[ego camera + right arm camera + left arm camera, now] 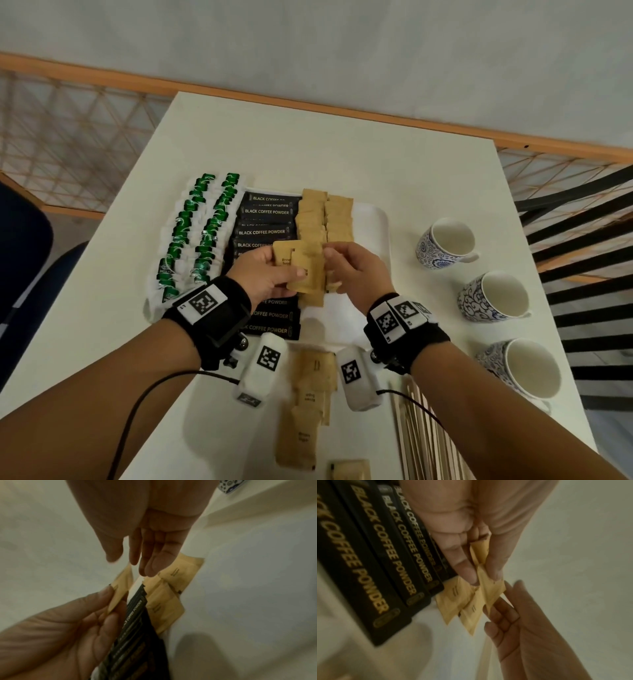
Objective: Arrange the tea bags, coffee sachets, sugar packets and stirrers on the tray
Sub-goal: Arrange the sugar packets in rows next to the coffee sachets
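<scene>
My left hand [274, 270] pinches a small fan of brown sugar packets [305, 270] between thumb and fingers above the white tray [373, 222]. The left wrist view shows that pinch [481, 573] on the packets [493, 592]. My right hand [346, 270] is beside them, fingers straight and thumb apart [130, 565], fingertips at the packets' edge [120, 588], holding nothing. On the tray lie rows of green tea bags [191, 236], black coffee sachets [265, 222] and two columns of sugar packets [325, 219]. Loose sugar packets [308, 404] and wooden stirrers [421, 431] lie on the table near me.
Three blue-patterned cups [445, 243] [493, 296] [520, 370] stand in a line along the table's right side. A black slatted chair [582, 240] is past the right edge. A dark blue seat [24, 246] is at the left.
</scene>
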A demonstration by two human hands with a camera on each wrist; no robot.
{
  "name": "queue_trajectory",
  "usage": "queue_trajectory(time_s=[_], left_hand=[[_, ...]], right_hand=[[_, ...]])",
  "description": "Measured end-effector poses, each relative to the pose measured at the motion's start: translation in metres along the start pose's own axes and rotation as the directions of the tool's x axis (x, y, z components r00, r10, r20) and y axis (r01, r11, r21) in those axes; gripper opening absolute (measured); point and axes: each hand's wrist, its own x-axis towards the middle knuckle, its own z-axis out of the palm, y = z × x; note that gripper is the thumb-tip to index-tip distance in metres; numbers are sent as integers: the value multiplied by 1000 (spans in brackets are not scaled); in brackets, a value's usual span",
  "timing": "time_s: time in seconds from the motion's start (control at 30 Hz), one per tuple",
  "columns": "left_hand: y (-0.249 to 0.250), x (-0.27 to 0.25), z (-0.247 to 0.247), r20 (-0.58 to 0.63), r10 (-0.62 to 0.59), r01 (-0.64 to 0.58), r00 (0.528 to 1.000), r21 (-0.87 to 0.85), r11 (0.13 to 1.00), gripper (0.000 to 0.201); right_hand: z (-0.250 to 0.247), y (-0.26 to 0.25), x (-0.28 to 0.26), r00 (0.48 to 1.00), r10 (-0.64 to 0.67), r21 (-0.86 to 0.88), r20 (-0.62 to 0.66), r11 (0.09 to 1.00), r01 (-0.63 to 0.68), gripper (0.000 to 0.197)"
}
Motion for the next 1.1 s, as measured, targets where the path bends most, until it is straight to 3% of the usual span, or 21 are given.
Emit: queue_trajectory(time_s=[0.13, 0.27, 0.33, 0.43, 0.57, 0.67, 0.73, 0.83, 0.93, 1.1], left_hand=[[-2, -2, 10, 3, 21, -21, 1000, 0, 1000, 20], [-1, 0, 13, -33, -8, 7, 999, -34, 999, 14], [-1, -1, 12, -3, -21, 21, 1000, -30, 999, 15], [-3, -5, 13, 61, -40, 41, 997, -11, 999, 22], [-4, -5, 17, 57, -56, 59, 997, -48, 997, 22], [-3, -3, 17, 56, -71, 74, 996, -53, 996, 18], [-1, -1, 17, 28, -65, 66, 997, -32, 997, 16], [2, 2, 13, -30, -57, 57, 998, -27, 998, 14], [5, 5, 9, -84, -38, 34, 996, -45, 998, 13], [6, 5, 2, -104, 14, -15, 994, -12, 1000, 19]], right_hand=[[-5, -5, -4, 995, 62, 115, 83, 991, -71, 26], [-16, 1, -7, 997, 71, 213, -3, 975, -69, 23], [-20, 3, -10, 998, 64, 235, -22, 970, -57, 20], [-19, 5, -14, 997, 61, 254, 46, 964, -71, 24], [-19, 10, -19, 994, -9, 76, 110, 997, 1, 43], [-20, 13, -22, 979, -194, -181, 67, 962, 203, 30], [-22, 14, -19, 973, -228, -246, -26, 945, 215, 17], [-29, 17, -11, 987, -103, -189, -123, 979, 78, 10], [-34, 22, -10, 992, 90, -89, -89, 991, -98, 8], [-30, 33, -9, 969, 239, -191, -64, 950, -247, 10]])
